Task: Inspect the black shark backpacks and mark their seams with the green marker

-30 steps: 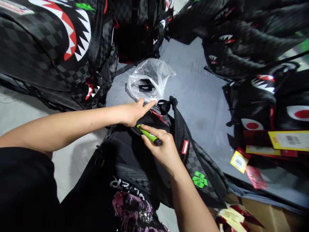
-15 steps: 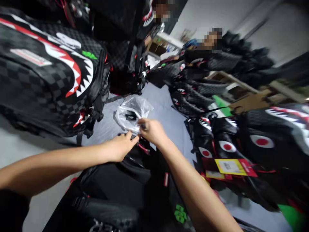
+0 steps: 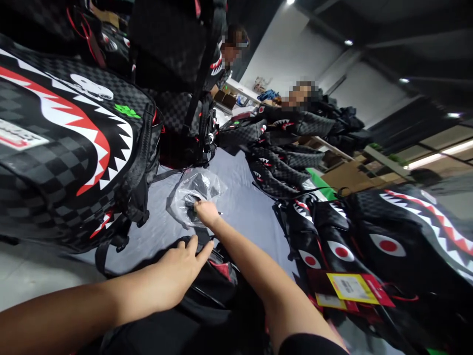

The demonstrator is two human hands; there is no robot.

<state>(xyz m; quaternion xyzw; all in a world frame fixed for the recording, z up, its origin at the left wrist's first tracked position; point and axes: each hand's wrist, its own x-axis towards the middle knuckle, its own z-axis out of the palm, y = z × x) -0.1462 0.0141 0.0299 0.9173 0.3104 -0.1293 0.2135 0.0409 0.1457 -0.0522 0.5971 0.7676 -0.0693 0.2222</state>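
We see the right hand (image 3: 207, 213) stretched out to a clear plastic bag (image 3: 192, 196) that lies on the grey table (image 3: 244, 207), near the table's middle. Its fingers are closed on the bag's near edge, where dark items show through the plastic. The left hand (image 3: 181, 261) rests, fingers loosely spread and holding nothing, on the top of a black backpack (image 3: 207, 301) at the near edge. A large checkered shark-mouth backpack (image 3: 66, 148) stands at the left edge. More shark backpacks (image 3: 369, 241) with yellow tags (image 3: 349, 286) crowd the right edge. Two people stand beyond the far end.
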